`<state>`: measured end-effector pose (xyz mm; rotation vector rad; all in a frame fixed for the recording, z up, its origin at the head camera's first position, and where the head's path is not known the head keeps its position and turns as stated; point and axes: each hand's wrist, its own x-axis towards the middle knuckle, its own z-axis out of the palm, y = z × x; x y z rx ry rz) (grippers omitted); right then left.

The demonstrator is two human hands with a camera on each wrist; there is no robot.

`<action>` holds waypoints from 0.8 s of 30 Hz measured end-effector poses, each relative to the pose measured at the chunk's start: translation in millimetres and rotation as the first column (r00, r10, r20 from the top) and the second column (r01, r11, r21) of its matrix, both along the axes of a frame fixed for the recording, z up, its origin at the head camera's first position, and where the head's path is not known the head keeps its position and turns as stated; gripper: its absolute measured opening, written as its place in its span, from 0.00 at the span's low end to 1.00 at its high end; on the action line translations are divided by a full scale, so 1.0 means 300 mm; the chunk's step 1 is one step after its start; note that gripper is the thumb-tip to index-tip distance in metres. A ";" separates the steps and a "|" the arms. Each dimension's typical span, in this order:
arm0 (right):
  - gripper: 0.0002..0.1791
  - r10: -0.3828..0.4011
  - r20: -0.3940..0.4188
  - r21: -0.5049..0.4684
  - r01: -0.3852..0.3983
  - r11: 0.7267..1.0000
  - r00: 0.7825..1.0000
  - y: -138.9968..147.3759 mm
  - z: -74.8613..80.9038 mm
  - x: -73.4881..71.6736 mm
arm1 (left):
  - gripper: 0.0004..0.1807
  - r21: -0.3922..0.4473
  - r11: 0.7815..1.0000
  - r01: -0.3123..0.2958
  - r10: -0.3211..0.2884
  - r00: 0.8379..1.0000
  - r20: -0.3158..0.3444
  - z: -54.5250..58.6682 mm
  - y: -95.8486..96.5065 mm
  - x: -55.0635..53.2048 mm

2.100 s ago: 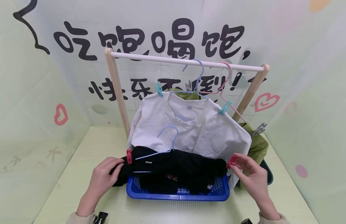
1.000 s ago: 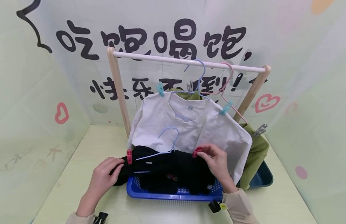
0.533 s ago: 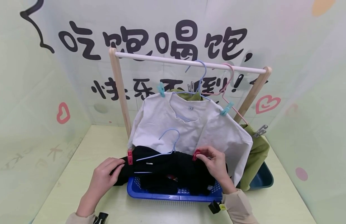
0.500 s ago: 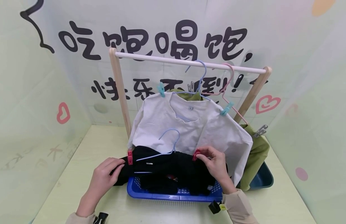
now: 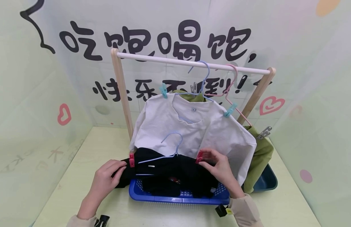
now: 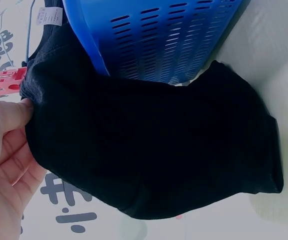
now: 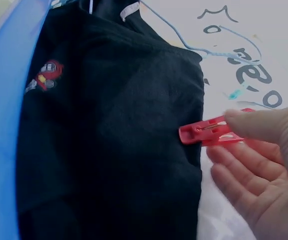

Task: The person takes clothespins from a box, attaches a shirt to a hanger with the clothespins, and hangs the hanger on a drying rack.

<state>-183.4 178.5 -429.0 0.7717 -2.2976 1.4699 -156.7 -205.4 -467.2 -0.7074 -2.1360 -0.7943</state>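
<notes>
A black shirt (image 5: 189,170) with a blue hanger (image 5: 175,149) inside it lies over a blue basket (image 5: 178,199). Its sleeve edge is pinched between thumb and fingers of my left hand (image 5: 107,176), just beside a red clothespin (image 5: 131,160) clipped on that shoulder. My right hand (image 5: 219,167) is at the other shoulder, with thumb and index finger on the handles of a second red clothespin (image 7: 204,131). In the right wrist view this clothespin's tip bites the shirt's edge. The left wrist view shows the black sleeve (image 6: 149,145) hanging down beside the basket.
Behind stands a wooden rack with a white rail (image 5: 164,61). A white shirt (image 5: 175,126) hangs there on a blue hanger with teal clothespins (image 5: 230,111). A green garment (image 5: 260,151) hangs from a pink hanger (image 5: 231,85), over a dark green basin (image 5: 266,179).
My right hand has carried the second red clothespin leftward onto the black shirt's shoulder, and its thumb has since shifted slightly on the clip. The left hand has stayed in place.
</notes>
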 end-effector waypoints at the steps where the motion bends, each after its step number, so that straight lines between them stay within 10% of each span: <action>1: 0.25 0.003 -0.005 0.032 -0.003 0.999 1.000 0.008 -0.010 -0.003 | 0.23 0.000 1.000 0.000 0.000 1.000 0.001 0.000 0.000 0.000; 5: 0.31 -0.001 -0.029 0.160 0.006 0.987 1.000 0.027 -0.026 -0.002 | 0.23 0.006 1.000 0.009 -0.009 1.000 -0.014 -0.001 0.000 -0.002; 11: 0.14 -0.083 -0.064 0.320 0.099 0.942 0.995 0.041 -0.036 0.007 | 0.23 0.008 1.000 0.011 -0.011 1.000 -0.016 -0.002 0.000 -0.003; 24: 0.14 -0.060 -0.116 0.352 0.098 0.931 0.991 0.050 -0.056 0.004 | 0.24 -0.006 1.000 -0.006 0.006 1.000 0.027 -0.007 -0.006 0.002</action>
